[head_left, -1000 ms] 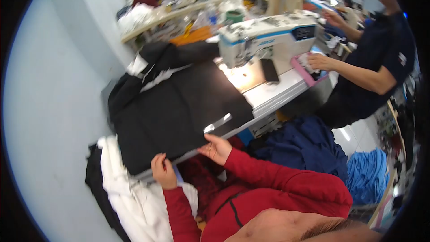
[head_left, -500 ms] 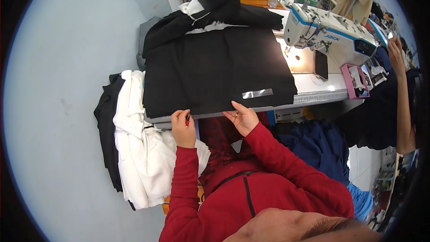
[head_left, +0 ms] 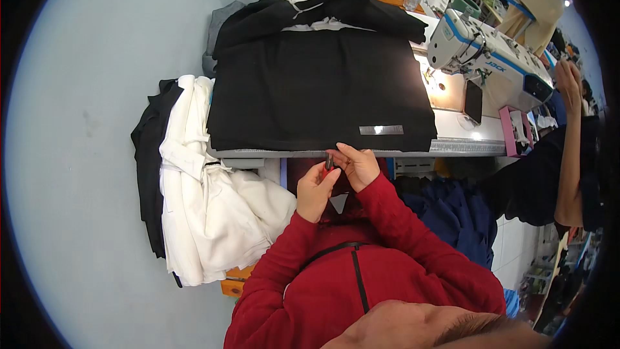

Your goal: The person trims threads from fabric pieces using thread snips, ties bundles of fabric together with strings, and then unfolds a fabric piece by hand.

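My left hand (head_left: 314,192) is closed on a small red and black tool (head_left: 329,164), just in front of the table edge. My right hand (head_left: 358,167) is beside it, fingers bent towards the tool's tip; whether they pinch anything is hidden. Beyond both hands a black fabric panel (head_left: 316,90) lies flat on the table, with a shiny clear strip (head_left: 381,130) near its front right part. More black cloth (head_left: 329,0) is heaped behind the panel. To the right stands a white and blue sewing machine (head_left: 494,58), its lamp lighting the needle area.
White cloth (head_left: 206,213) hangs at the left beside the wall. A dark phone (head_left: 473,101) and a pink box (head_left: 510,132) are by the machine. Navy cloth (head_left: 452,216) is piled below the table at right. A co-worker's arm (head_left: 569,155) shows at the far right.
My left hand has moved right with the red and black tool, up to my right hand. The view has swung round, and the co-worker's arm has risen from the pink box.
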A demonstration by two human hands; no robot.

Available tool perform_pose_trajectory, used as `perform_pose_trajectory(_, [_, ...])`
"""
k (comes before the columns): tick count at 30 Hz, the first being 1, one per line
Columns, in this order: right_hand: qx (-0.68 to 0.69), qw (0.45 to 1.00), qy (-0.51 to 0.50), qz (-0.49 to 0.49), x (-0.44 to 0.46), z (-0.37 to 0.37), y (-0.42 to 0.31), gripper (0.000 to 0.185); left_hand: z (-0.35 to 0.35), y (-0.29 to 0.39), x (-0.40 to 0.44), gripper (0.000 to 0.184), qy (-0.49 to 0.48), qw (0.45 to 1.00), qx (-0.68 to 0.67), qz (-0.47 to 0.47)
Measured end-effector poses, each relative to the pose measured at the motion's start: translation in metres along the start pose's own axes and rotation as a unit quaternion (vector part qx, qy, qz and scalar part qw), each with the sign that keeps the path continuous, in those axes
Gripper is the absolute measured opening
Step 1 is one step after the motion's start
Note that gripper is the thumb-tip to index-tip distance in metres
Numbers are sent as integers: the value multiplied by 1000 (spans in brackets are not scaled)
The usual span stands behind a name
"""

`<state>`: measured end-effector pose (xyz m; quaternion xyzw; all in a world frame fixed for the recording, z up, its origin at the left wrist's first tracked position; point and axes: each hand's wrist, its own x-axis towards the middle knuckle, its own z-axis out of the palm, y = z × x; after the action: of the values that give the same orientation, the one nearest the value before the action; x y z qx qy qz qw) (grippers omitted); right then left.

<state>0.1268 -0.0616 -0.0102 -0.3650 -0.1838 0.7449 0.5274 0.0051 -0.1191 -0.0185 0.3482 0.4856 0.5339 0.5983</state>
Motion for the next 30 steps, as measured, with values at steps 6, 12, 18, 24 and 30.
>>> perform_pose_trajectory(6, [-10,1000,-3,-2,-1,2,1,16,7,-3,4,24,37,998,43,12])
perform_pose_trajectory(12, [-11,999,-16,26,-2,0,-4,11,10,-5,9,23,37,995,83,43])
perform_pose_trajectory(18, [-14,1000,-13,-4,-1,0,0,17,12,-2,14,23,46,991,111,62])
perform_pose_trajectory(24, [-5,1000,-25,14,0,-3,-2,12,13,1,15,22,45,989,127,62])
perform_pose_trajectory(30, [-1,999,-32,11,1,-6,1,12,12,0,18,22,40,991,113,53])
